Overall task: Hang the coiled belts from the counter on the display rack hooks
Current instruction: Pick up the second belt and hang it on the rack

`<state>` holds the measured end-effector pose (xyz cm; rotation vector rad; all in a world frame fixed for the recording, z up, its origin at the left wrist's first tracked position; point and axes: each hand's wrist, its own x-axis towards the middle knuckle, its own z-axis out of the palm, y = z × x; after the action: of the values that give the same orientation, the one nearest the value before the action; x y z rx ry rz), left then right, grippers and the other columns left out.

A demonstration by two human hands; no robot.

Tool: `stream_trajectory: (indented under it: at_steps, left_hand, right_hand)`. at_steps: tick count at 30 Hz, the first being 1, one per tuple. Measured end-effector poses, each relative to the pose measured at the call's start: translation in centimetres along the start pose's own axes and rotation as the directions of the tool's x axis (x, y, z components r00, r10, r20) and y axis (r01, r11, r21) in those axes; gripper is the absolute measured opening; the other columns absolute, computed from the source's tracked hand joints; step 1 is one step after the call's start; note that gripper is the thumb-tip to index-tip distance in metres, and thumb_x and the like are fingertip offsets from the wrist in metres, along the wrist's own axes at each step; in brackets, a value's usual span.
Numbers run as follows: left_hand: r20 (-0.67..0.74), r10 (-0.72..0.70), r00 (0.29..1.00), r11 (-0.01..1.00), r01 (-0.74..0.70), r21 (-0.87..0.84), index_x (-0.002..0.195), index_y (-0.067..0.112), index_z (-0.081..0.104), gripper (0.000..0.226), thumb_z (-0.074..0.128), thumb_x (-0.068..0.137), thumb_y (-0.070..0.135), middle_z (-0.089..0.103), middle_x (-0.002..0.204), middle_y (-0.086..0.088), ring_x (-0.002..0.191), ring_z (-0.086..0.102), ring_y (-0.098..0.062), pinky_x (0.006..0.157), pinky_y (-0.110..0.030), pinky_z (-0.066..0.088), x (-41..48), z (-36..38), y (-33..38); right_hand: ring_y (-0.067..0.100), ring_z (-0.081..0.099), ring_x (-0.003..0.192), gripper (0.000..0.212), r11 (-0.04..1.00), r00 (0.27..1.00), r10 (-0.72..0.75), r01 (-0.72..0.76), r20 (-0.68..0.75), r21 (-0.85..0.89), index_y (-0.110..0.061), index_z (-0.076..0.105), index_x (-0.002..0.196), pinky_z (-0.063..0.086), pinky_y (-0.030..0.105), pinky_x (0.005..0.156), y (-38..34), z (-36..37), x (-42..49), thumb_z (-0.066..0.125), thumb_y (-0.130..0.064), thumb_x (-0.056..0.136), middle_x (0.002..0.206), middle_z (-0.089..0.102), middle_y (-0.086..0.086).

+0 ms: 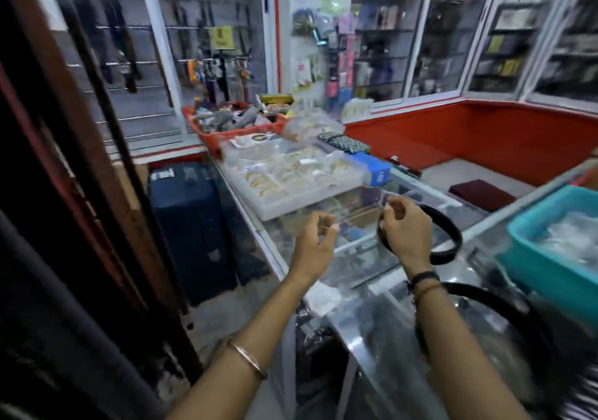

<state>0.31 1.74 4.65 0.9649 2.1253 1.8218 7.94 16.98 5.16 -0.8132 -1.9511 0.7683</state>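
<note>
Hands are raised above the glass worktop (365, 251). Right hand (406, 228) grips a black coiled belt (451, 241), whose loop curves out to the right of the hand, above the worktop. Left hand (315, 241) is just left of the belt, fingers curled and partly parted, holding nothing visible. Teal basket (534, 257) sits right of the belt.

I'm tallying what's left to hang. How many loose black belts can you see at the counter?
2. One black belt loops from the right hand above the glass counter. A second belt curves lower right, past that wrist, blurred. Others may lie out of view.
</note>
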Motion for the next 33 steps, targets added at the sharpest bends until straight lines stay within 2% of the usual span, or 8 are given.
stream_trajectory:
  at_steps: [2, 7, 10, 14, 19, 24, 29, 33]
  left_hand:
    - [0.049, -0.085, 0.995, 0.996, 0.086, -0.007, 0.099, 0.013, 0.056, 0.007, 0.051, 0.094, 0.014, 0.057, 0.088, 0.006, 0.080, 0.053, -0.009, 0.063, -0.006, 0.042, 1.2, 2.9, -1.1]
    - [0.149, -0.231, 0.962, 0.972, 0.220, 0.085, 0.105, 0.009, 0.056, 0.016, 0.050, 0.093, 0.017, 0.056, 0.099, -0.002, 0.086, 0.053, -0.015, 0.075, -0.024, 0.041, 4.1, 9.2, -3.9]
    - [0.140, -0.280, 0.950, 0.954, 0.259, 0.151, 0.105, 0.008, 0.055, 0.017, 0.052, 0.092, 0.018, 0.056, 0.102, -0.005, 0.087, 0.054, -0.017, 0.077, -0.027, 0.043, 6.0, 12.0, -5.3]
    - [0.150, -0.331, 0.931, 0.926, 0.290, 0.241, 0.115, 0.012, 0.051, 0.030, 0.056, 0.090, 0.027, 0.052, 0.120, -0.011, 0.105, 0.058, -0.028, 0.089, -0.037, 0.048, 8.3, 14.5, -6.4]
    - [0.137, -0.401, 0.906, 0.872, 0.333, 0.358, 0.123, 0.006, 0.040, 0.053, 0.060, 0.086, 0.038, 0.051, 0.126, -0.018, 0.110, 0.055, -0.036, 0.083, -0.039, 0.047, 10.8, 16.7, -6.7]
    - [0.113, -0.438, 0.892, 0.789, 0.322, 0.523, 0.124, 0.002, 0.043, 0.046, 0.060, 0.085, 0.020, 0.042, 0.132, -0.018, 0.113, 0.052, -0.040, 0.087, -0.044, 0.047, 11.2, 16.9, -6.4]
    - [0.037, -0.420, 0.907, 0.773, 0.337, 0.538, 0.109, 0.002, 0.054, 0.027, 0.053, 0.084, 0.011, 0.055, 0.119, -0.023, 0.099, 0.059, -0.043, 0.080, -0.046, 0.051, 10.3, 12.8, -7.0]
    - [-0.053, -0.366, 0.929, 0.788, 0.340, 0.514, 0.115, 0.002, 0.053, 0.029, 0.053, 0.086, 0.009, 0.057, 0.120, -0.022, 0.102, 0.059, -0.041, 0.078, -0.042, 0.049, 8.9, 7.6, -6.5]
  right_hand:
    - [0.035, 0.064, 0.097, 0.022, 0.994, 0.997, 0.075, -0.074, 0.008, -0.075, -0.006, 0.065, 0.106, 0.052, 0.043, 0.082, 2.9, -0.4, 2.4, 0.056, -0.016, 0.089, 0.101, 0.071, 0.018]
    - [0.039, 0.061, 0.098, 0.022, 0.959, 0.982, 0.174, -0.153, 0.070, -0.239, 0.000, 0.062, 0.104, 0.051, 0.044, 0.083, 9.5, -0.2, 8.7, 0.056, -0.012, 0.086, 0.106, 0.067, 0.023]
    - [0.039, 0.054, 0.114, 0.035, 0.914, 0.965, 0.166, -0.074, 0.201, -0.399, -0.001, 0.054, 0.120, 0.047, 0.048, 0.095, 12.5, 0.6, 12.2, 0.057, -0.016, 0.088, 0.123, 0.059, 0.022]
    - [0.038, 0.048, 0.123, 0.051, 0.815, 0.864, 0.202, 0.113, 0.461, -0.569, -0.006, 0.040, 0.133, 0.042, 0.050, 0.101, 15.1, 2.2, 15.3, 0.058, -0.029, 0.091, 0.136, 0.049, 0.021]
    - [0.038, 0.051, 0.118, 0.049, 0.711, 0.821, 0.201, 0.253, 0.535, -0.656, -0.009, 0.040, 0.131, 0.041, 0.049, 0.099, 16.8, 3.9, 17.2, 0.058, -0.030, 0.090, 0.130, 0.053, 0.019]
    - [0.036, 0.057, 0.105, 0.028, 0.701, 0.853, 0.131, 0.281, 0.505, -0.656, -0.005, 0.057, 0.107, 0.043, 0.046, 0.090, 16.8, 3.9, 17.3, 0.060, -0.027, 0.089, 0.112, 0.061, 0.018]
    - [0.030, 0.054, 0.078, 0.030, 0.781, 0.815, 0.112, 0.281, 0.569, -0.557, -0.008, 0.049, 0.089, 0.037, 0.033, 0.054, 12.9, 3.4, 15.9, 0.062, -0.034, 0.088, 0.092, 0.059, 0.014]
    - [0.032, 0.060, 0.082, 0.029, 0.869, 0.746, 0.015, 0.320, 0.666, -0.377, -0.010, 0.039, 0.091, 0.044, 0.041, 0.065, 6.4, 4.0, 14.5, 0.060, -0.030, 0.089, 0.099, 0.061, 0.019]
